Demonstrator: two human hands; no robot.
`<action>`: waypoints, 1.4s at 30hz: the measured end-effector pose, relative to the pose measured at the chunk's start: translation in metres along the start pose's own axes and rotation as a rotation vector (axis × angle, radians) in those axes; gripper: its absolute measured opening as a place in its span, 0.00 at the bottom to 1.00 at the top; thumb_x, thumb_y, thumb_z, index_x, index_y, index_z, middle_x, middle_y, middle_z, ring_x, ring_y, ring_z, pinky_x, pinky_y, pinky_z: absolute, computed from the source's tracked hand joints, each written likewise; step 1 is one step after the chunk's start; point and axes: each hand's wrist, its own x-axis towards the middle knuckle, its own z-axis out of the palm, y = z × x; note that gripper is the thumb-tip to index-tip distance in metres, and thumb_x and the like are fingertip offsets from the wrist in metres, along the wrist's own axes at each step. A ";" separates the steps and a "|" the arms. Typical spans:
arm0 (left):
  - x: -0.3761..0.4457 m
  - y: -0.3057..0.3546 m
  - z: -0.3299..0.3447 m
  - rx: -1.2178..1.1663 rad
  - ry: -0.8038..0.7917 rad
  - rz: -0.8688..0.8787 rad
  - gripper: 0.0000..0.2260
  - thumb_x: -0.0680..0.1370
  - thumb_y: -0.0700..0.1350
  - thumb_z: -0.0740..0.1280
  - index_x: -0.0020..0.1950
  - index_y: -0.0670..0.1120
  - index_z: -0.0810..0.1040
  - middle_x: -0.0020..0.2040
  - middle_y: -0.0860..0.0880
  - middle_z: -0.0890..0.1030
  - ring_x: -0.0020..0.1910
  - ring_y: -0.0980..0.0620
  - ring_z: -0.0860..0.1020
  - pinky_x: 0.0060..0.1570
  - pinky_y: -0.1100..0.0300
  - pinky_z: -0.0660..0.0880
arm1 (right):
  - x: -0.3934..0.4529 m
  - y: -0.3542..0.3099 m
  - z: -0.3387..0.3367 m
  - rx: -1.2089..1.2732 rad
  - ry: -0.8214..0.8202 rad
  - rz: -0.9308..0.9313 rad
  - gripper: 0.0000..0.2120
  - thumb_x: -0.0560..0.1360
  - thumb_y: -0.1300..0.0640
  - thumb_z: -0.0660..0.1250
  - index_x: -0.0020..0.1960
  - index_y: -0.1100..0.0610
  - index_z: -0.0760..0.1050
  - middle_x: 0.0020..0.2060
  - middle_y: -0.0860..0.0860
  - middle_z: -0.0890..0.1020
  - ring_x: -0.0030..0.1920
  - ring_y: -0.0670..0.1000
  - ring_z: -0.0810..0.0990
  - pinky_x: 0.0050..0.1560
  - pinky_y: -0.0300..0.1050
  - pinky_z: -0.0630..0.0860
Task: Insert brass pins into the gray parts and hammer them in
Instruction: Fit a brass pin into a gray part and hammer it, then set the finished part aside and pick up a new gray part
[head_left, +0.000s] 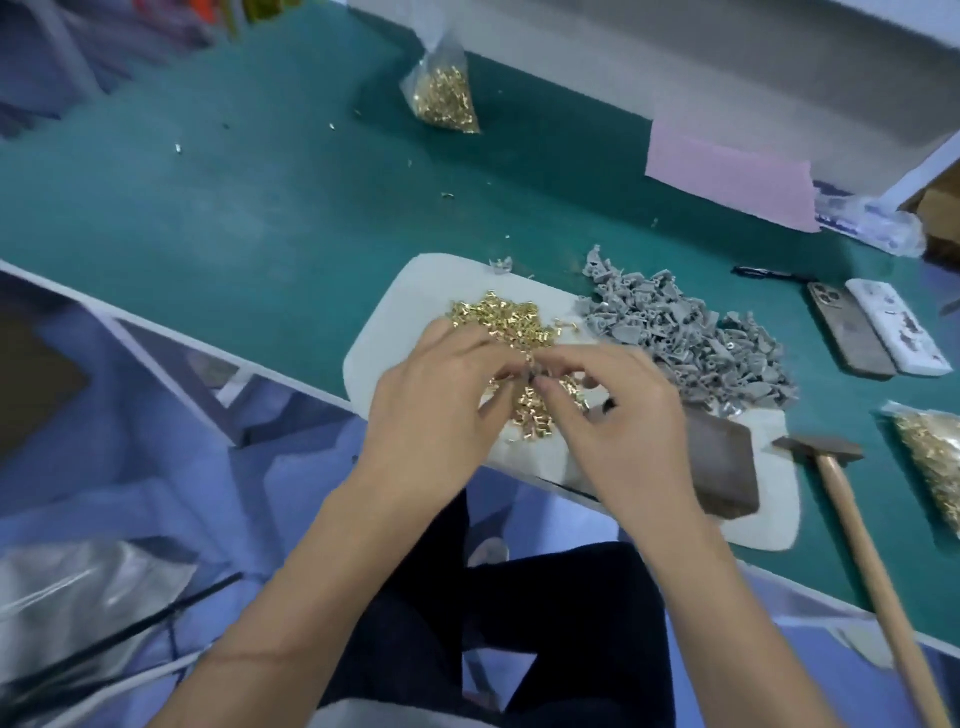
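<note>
Early stage: your left hand (441, 400) and right hand (618, 415) pinch something small over the brass pins (498, 322); gray parts (691, 338) piled, hammer (831, 467) untouched.

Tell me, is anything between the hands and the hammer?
Nothing visible blocks it. The hammer lies free on the green table, right of the dark block. Both hands, left and right, are busy over the brass pins, pinching something small.
</note>
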 end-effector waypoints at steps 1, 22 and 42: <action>-0.002 -0.010 -0.006 0.012 0.007 -0.034 0.05 0.77 0.51 0.67 0.51 0.57 0.82 0.45 0.60 0.77 0.49 0.56 0.70 0.35 0.56 0.74 | 0.006 -0.006 0.011 0.010 -0.012 -0.045 0.08 0.75 0.55 0.74 0.53 0.46 0.85 0.47 0.39 0.85 0.49 0.48 0.80 0.54 0.52 0.76; 0.011 -0.126 -0.033 0.198 0.051 -0.466 0.08 0.79 0.57 0.67 0.48 0.54 0.80 0.44 0.55 0.78 0.52 0.51 0.70 0.40 0.49 0.75 | 0.091 -0.064 0.153 -0.124 -0.331 -0.021 0.06 0.78 0.52 0.69 0.51 0.45 0.85 0.48 0.45 0.82 0.53 0.54 0.75 0.56 0.54 0.73; 0.033 -0.113 -0.017 0.055 0.258 -0.420 0.10 0.78 0.55 0.67 0.58 0.56 0.77 0.52 0.59 0.76 0.56 0.56 0.70 0.40 0.57 0.64 | 0.041 -0.009 0.048 -0.238 -0.118 0.108 0.06 0.78 0.57 0.71 0.52 0.50 0.85 0.48 0.44 0.86 0.51 0.51 0.78 0.59 0.49 0.72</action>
